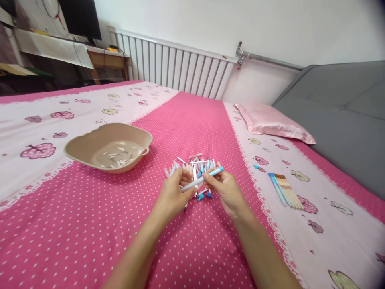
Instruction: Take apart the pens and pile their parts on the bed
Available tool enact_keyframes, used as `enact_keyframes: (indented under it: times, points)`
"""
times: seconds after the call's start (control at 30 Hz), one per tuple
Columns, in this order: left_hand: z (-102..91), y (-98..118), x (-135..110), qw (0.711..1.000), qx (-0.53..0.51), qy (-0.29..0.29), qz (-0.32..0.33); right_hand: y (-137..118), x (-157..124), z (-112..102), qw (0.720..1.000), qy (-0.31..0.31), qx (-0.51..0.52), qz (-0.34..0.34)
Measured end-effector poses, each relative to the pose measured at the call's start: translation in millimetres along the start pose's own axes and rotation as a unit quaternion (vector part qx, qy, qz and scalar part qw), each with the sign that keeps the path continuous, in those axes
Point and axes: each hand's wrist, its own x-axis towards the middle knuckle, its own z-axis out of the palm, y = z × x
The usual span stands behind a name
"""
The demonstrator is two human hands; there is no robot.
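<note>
Both my hands hold one pen (201, 179) with a pale barrel and a blue cap end, over the pink dotted bed cover. My left hand (173, 192) pinches the barrel's left end, fingers closed. My right hand (224, 187) grips the blue end, fingers closed. Just behind and under the hands lies a loose pile of pens and caps (195, 165) in white, pink and blue. A beige bowl (90, 138) to the left holds several small white bits. A neat row of finished pens (285, 189) lies to the right on the light strip.
A pink satin pillow (270, 122) rests at the back right beside a grey sofa (345, 116). One blue cap (256, 166) lies alone near the row. A white radiator (177, 66) lines the far wall; a desk with a monitor (81, 18) stands at the back left.
</note>
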Motion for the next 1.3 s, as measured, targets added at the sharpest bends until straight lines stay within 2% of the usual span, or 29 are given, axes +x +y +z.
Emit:
enact_keyframes:
  times: [0.1, 0.27, 0.4, 0.5, 0.67, 0.7, 0.77, 0.87, 1.0, 1.07, 1.23, 1.3]
  points:
    - [-1.5, 2, 3, 0.997, 0.047, 0.053, 0.015, -3, 2, -2, 0.998, 0.043, 0.038, 0.01]
    - [-3.6, 7, -1, 0.995, 0.076, 0.057, 0.03, -4, 2, -1, 0.998, 0.05, 0.025, 0.033]
    - [-3.4, 9, -3, 0.995, 0.078, 0.053, 0.04, -2, 3, -3, 0.998, 0.066, 0.001, 0.0]
    - [-3.7, 11, -2, 0.996, 0.076, 0.054, 0.008, -3, 4, -4, 0.998, 0.062, 0.012, -0.023]
    - [-7.7, 9, 1, 0.995, -0.027, -0.015, -0.09, -8, 1, -2, 0.999, 0.028, 0.04, -0.021]
    - [-8.5, 9, 1, 0.994, -0.04, -0.014, -0.101, -9, 0, -2, 0.998, 0.024, 0.049, -0.014]
    - [-9.6, 8, 2, 0.995, -0.04, 0.018, -0.087, -10, -1, -1, 0.997, 0.026, 0.066, -0.005]
    - [-9.4, 8, 2, 0.997, -0.028, 0.064, -0.019, -10, 0, -1, 0.995, 0.055, 0.079, -0.005]
    - [-7.9, 8, 3, 0.998, -0.014, 0.053, 0.028, -8, 2, -3, 0.993, 0.072, 0.094, 0.0]
    - [-7.9, 8, 2, 0.999, 0.001, 0.049, 0.016, -8, 2, -3, 0.993, 0.067, 0.1, -0.009]
    - [-11.2, 4, 3, 0.994, 0.035, 0.061, -0.079, -9, 0, -2, 0.993, 0.064, 0.099, -0.016]
    - [-12.7, 3, 3, 0.994, 0.042, 0.068, -0.079, -9, 0, -1, 0.992, 0.067, 0.109, -0.018]
